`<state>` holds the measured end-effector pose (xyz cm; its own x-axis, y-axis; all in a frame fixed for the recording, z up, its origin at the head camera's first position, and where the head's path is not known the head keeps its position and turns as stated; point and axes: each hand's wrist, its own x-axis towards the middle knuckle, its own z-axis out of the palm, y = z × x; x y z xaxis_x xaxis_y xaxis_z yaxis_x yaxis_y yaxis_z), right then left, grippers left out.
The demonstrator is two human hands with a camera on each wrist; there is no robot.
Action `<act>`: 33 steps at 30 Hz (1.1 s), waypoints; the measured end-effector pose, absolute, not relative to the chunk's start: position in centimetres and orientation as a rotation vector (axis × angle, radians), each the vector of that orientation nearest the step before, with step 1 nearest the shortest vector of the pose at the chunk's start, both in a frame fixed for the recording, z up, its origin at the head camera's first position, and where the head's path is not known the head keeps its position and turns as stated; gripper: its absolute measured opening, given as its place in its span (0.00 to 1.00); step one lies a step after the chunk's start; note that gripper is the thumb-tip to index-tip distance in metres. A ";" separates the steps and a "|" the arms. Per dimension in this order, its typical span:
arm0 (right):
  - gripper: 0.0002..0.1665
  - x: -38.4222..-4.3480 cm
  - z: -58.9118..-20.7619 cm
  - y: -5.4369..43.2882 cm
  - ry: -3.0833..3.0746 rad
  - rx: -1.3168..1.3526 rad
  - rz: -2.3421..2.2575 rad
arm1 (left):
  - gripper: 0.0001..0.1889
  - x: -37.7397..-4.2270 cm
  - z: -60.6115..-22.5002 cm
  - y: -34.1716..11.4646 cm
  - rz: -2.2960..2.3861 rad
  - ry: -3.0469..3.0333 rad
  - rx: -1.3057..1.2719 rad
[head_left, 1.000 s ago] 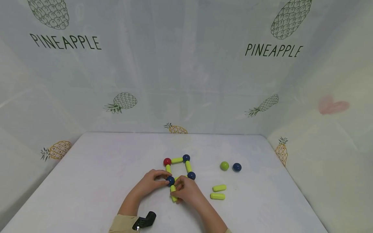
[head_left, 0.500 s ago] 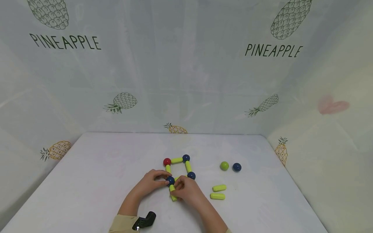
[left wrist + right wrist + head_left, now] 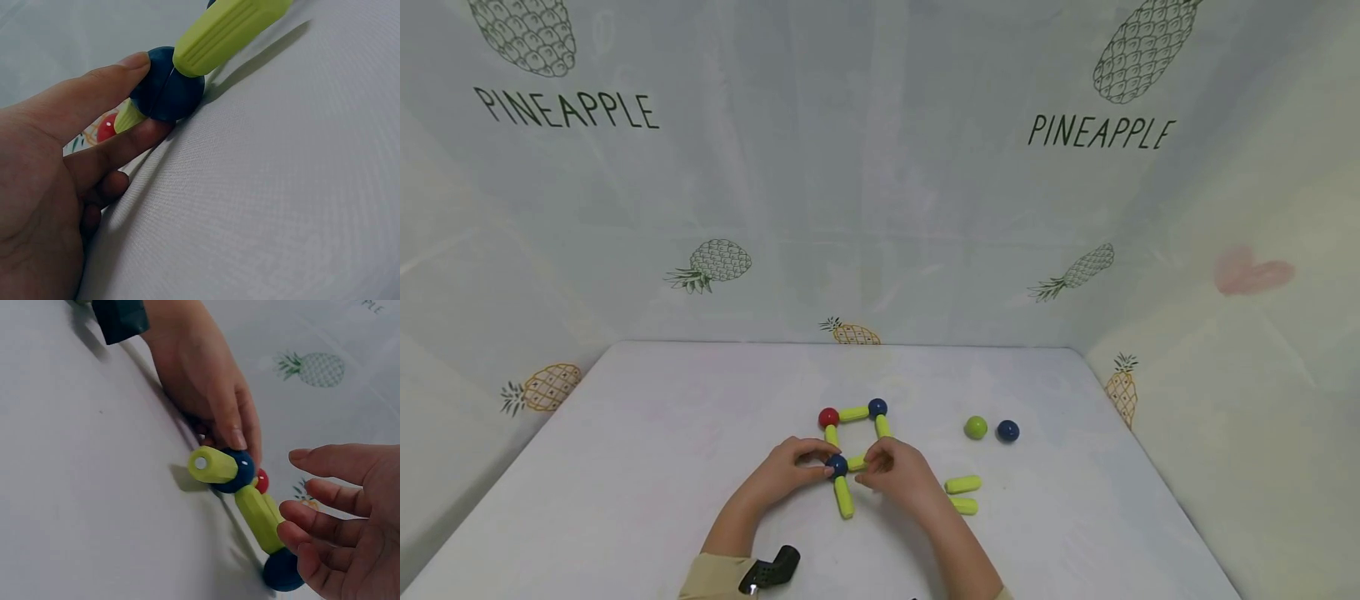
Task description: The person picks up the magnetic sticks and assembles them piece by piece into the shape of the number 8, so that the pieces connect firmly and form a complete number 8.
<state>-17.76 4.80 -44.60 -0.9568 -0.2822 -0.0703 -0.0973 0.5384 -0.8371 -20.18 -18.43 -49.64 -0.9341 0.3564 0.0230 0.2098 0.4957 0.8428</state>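
Note:
Between thumb and forefinger, my left hand (image 3: 787, 472) pinches a dark blue ball (image 3: 164, 87), the near-left corner of a square of yellow-green rods and balls. One rod (image 3: 844, 498) runs from that ball toward me, its free end showing a silver tip in the right wrist view. My right hand (image 3: 904, 477) holds nothing; its fingers are loosely bent beside another yellow-green rod (image 3: 259, 519). That hand hides the near-right blue ball (image 3: 284, 570) in the head view. A red ball (image 3: 828, 417) and a blue ball (image 3: 877, 407) form the far corners.
To the right on the white table (image 3: 625, 450) lie a green ball (image 3: 976, 427) and a loose blue ball (image 3: 1008, 431). Nearer are two loose rods, one (image 3: 963, 484) beyond the other (image 3: 966, 506), which my right arm partly covers. A pineapple-print cloth (image 3: 880, 208) stands behind.
My right hand has let go of the near rod, which stays joined to the blue ball, and moved up and right. The left hand keeps its hold on the ball.

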 end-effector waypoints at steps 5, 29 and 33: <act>0.15 -18.0 -44.0 5.8 2.600 -0.296 -1.441 | 0.17 -20.1 -49.5 -18.2 1.401 2.602 0.436; 0.20 -19.5 -43.8 9.9 2.841 -0.019 -1.409 | 0.16 -20.1 -50.0 -18.2 1.410 2.623 0.421; 0.20 -19.6 -43.7 10.5 2.899 0.030 -1.360 | 0.16 -20.1 -49.9 -18.1 1.419 2.634 0.393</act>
